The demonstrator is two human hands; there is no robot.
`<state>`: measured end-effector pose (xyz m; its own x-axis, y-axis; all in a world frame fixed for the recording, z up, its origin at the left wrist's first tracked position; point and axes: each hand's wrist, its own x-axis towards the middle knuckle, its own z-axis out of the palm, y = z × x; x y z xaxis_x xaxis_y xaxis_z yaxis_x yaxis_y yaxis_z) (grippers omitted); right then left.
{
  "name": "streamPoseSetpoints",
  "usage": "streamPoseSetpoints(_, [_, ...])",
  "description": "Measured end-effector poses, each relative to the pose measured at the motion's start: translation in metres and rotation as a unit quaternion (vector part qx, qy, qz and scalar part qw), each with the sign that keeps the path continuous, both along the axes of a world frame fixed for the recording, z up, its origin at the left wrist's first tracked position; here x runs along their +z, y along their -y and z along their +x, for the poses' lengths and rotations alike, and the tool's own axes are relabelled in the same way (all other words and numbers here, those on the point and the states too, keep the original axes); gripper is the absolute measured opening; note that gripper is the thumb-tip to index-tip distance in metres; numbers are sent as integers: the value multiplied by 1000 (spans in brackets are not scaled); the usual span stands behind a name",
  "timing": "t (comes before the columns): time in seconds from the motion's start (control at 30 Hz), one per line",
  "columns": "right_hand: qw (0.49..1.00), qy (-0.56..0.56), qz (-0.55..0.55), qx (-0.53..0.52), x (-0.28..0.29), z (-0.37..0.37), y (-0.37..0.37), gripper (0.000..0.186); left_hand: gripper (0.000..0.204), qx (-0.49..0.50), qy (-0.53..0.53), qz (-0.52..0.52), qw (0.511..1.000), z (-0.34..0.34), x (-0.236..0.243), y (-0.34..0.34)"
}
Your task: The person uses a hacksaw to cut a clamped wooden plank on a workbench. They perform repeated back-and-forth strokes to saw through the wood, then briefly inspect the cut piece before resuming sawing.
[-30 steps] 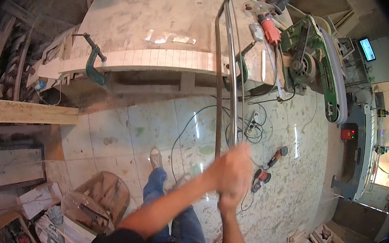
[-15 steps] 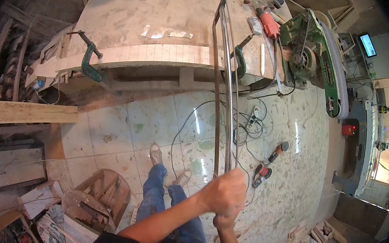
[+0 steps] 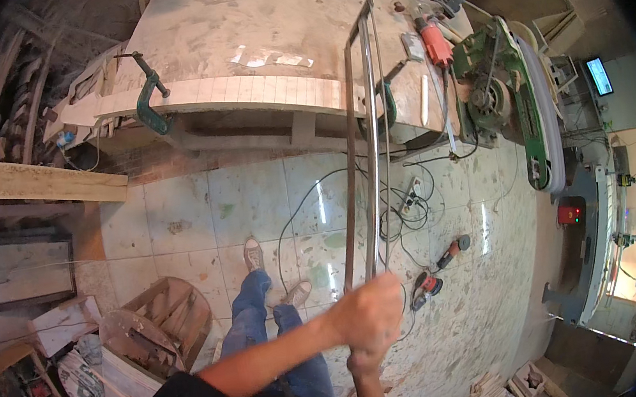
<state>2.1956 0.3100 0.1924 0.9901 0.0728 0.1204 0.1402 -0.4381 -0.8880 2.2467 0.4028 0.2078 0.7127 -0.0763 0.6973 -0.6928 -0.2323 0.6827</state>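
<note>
Both hands grip the near end of a long, narrow metal frame saw (image 3: 374, 161), one hand stacked against the other. It has a dark flat strip, a shiny tube and a thin rod, and stretches away over the workbench's front edge. My left hand (image 3: 366, 312), slightly blurred, is closed in a fist round the end. Just below it my right hand (image 3: 363, 361) is wrapped round the same end, partly hidden. Beside the saw's far half lies a pale wooden strip (image 3: 243, 89) with crosswise lines. Green clamps (image 3: 152, 100) sit on the bench edge.
A red power tool (image 3: 435, 42) lies on the dusty workbench (image 3: 233, 8), next to a green belt machine (image 3: 532, 111). Cables and two power sanders (image 3: 426, 288) lie on the tiled floor. A round wooden piece (image 3: 156, 327) and a long beam (image 3: 34, 182) are at left.
The saw and both hands have shifted very slightly toward me and left. The grip on the saw is the same.
</note>
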Motion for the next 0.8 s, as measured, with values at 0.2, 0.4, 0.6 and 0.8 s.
streamPoseSetpoints(0.2, [994, 89, 68, 18, -25, 113, -52, 30, 17, 91, 18, 113, 989, 129, -16, -68])
streamPoseSetpoints(0.4, [993, -36, 113, -11, -7, 131, -70, 17, 15, 73, 17, 117, 990, 150, -3, -87])
streamPoseSetpoints(0.6, [956, 250, -153, -30, -11, 53, -30, 13, 13, 19, 0, 22, 1000, 3, 9, -13])
streamPoseSetpoints(0.8, [993, -67, 94, 19, 2, 154, -78, 17, 21, 87, 71, 77, 991, 173, -2, -95])
